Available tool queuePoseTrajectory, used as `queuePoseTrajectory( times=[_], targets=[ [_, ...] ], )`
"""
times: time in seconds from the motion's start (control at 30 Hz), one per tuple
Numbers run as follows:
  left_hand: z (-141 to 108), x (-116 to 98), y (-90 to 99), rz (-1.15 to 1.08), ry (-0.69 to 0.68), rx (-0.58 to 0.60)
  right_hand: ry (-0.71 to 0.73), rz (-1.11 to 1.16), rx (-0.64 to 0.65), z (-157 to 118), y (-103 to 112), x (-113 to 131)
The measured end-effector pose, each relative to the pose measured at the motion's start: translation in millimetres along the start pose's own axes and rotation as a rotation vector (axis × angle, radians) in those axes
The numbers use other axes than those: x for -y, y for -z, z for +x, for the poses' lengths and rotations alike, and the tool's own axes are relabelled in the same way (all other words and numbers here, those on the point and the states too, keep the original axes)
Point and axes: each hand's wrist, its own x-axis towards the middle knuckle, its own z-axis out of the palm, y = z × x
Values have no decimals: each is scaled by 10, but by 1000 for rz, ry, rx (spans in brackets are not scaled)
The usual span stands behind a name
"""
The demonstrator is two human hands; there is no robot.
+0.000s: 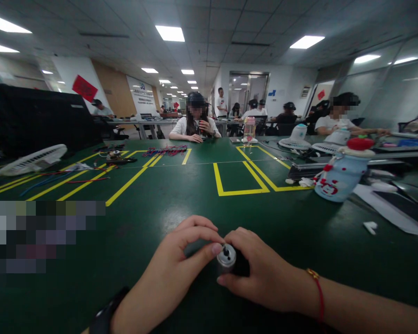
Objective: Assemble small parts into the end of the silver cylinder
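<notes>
"Spanning most of the lower view: what?"

"Green table (167,185), ruled off with yellow tape (244,193)."

"Next down in size?"

"Person (179,127) at the far edge, one hand on the tabletop, the other raised near the chest. Large black panel (38,116), far left; white slatted fan (35,158) in front of it. Light-blue bottle (343,174), red top, on the right."

"The near hands?"

"Left hand (181,250), black band (107,308) at the wrist: index and thumb bent, tips nearly meeting at the rim of a silver cylinder (226,264). Cannot tell if anything is pinched there. Right hand (261,269), red cord (320,297) at the wrist: curled about the cylinder's right side, thumb near, fingers beyond, parted only by its width."

"Cylinder's position?"

"Between both hands, near edge, round end up. Whether its base touches the table, cannot tell."

"Smallest?"

"White piece (370,227), right, nearer than the bottle. Then dark marks (226,253) on the cylinder's end; too small to identify."
</notes>
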Motion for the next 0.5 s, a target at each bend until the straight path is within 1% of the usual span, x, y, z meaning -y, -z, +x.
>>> queuePoseTrajectory(
  times=[0.1, 0.27, 0.37, 0.5],
  targets=[
    [-29, 85, 117, 64, 15, 11, -26, -11, 4, -4, 15, 18],
    [-129, 367, 274, 288, 50, 163, -34, -18, 7, -8, 26, 40],
    [-169, 453, 293, 419, 54, 218, -43, -16, 8, -13, 22, 50],
    [-175, 454, 275, 483, 69, 228, -55, -17, 12, -16, 20, 66]
  ],
)
